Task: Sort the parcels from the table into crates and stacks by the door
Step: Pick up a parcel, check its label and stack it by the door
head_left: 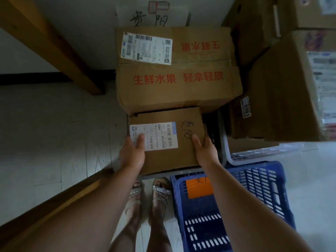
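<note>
The small box (166,159), with a shipping label (154,136) on top, sits at the centre of the view between both hands. The left hand (131,153) and right hand (204,150) clasp its two sides, thumbs flat on the lid and fingers hidden round the edges. It is over a grey crate (222,142); whether it already rests inside, I cannot tell. This looks like the placing step. Next, it needs lowering level and both hands slipping free.

At twelve o'clock a big box (178,82) with red print butts against it, leaving little room forward. At four o'clock is a blue crate (263,188) with an orange tag (199,188), and at two o'clock more stacked boxes (283,91). A wooden leg (54,42) slants at ten o'clock.
</note>
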`<state>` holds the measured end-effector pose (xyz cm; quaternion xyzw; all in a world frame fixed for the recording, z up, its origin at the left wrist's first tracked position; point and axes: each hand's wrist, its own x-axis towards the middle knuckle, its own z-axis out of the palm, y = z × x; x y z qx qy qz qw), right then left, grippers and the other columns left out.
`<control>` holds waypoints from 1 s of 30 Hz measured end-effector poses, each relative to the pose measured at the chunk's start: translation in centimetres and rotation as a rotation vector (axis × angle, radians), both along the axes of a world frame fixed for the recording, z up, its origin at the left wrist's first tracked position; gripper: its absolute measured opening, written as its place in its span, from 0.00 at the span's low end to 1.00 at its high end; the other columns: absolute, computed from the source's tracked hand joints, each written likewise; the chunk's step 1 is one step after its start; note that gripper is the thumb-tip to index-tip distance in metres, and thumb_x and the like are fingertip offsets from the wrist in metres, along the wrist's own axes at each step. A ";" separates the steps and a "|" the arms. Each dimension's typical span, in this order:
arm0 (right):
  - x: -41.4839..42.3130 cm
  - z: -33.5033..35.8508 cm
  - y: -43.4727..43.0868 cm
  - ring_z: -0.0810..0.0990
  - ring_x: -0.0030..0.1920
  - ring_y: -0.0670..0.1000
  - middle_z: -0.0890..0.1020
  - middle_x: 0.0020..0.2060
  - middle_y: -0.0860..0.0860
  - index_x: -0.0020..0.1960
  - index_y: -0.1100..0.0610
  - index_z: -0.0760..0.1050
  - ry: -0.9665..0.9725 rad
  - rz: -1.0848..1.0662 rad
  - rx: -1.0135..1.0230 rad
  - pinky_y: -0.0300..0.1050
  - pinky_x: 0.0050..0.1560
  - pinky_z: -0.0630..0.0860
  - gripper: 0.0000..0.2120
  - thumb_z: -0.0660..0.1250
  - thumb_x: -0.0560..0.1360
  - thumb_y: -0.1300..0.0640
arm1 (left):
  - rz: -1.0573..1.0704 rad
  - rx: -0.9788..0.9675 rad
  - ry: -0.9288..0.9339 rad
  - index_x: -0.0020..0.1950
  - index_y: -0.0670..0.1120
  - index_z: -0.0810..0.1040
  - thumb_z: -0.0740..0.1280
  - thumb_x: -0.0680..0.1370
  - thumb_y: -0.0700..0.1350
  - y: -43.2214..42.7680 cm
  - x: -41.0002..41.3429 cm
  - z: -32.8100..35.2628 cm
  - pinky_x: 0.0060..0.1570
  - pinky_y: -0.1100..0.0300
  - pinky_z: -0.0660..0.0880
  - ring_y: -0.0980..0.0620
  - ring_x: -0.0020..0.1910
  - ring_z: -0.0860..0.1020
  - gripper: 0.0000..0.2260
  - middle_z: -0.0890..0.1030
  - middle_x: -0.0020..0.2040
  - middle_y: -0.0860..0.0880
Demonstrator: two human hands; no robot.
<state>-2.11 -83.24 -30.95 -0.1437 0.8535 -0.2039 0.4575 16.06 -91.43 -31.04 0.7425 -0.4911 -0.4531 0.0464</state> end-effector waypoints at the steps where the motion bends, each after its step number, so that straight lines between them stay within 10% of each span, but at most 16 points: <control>1: -0.2 -0.2 -0.1 0.73 0.47 0.49 0.75 0.57 0.53 0.70 0.53 0.63 0.007 0.010 0.004 0.45 0.45 0.70 0.27 0.55 0.77 0.39 | -0.012 0.009 0.007 0.62 0.42 0.70 0.57 0.80 0.57 -0.1 0.1 -0.2 0.54 0.48 0.74 0.40 0.56 0.77 0.20 0.79 0.57 0.42; 21: -0.6 -0.1 -0.6 0.70 0.40 0.46 0.75 0.51 0.51 0.68 0.56 0.66 0.047 0.048 0.076 0.42 0.38 0.67 0.27 0.58 0.76 0.39 | -0.023 0.114 0.097 0.58 0.47 0.68 0.55 0.80 0.58 -0.7 0.7 -0.6 0.45 0.55 0.71 0.50 0.46 0.74 0.16 0.76 0.50 0.50; 25: -0.6 2.4 -0.7 0.75 0.59 0.56 0.74 0.64 0.54 0.73 0.52 0.60 0.085 0.007 0.029 0.46 0.49 0.70 0.29 0.57 0.77 0.39 | 0.066 0.041 0.067 0.60 0.45 0.69 0.58 0.79 0.57 -0.7 0.1 1.8 0.32 0.65 0.65 0.53 0.43 0.73 0.17 0.76 0.51 0.50; 30: -0.1 7.7 -2.1 0.69 0.68 0.55 0.69 0.70 0.52 0.74 0.51 0.60 0.167 -0.042 -0.099 0.49 0.59 0.68 0.28 0.58 0.78 0.41 | 0.086 -0.155 0.078 0.72 0.43 0.62 0.61 0.78 0.56 -0.8 -1.1 7.3 0.47 0.60 0.69 0.44 0.60 0.75 0.27 0.73 0.64 0.42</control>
